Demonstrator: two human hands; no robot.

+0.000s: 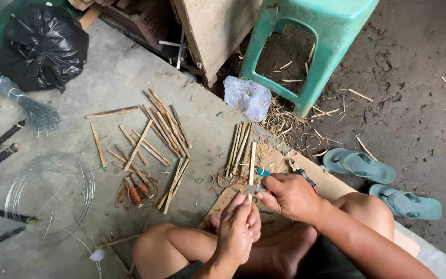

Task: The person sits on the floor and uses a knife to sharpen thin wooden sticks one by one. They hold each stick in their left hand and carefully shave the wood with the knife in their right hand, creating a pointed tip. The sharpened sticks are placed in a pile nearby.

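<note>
My left hand pinches the strip at its lower end; strip's long axis runs straight away from me. Right hand, equally near, grips pliers beside it

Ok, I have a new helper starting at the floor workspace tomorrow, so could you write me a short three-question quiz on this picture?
1. True or false: the left hand pinches the lower end of an upright bamboo strip.
2. What stands at the top of the picture, beyond the crumpled clear bag? A) a red bucket B) a green plastic stool C) a metal ladder
3. Fill in: the pair of slippers lies on the person's ____ side.

Key: 1 true; 2 B; 3 right.
</note>
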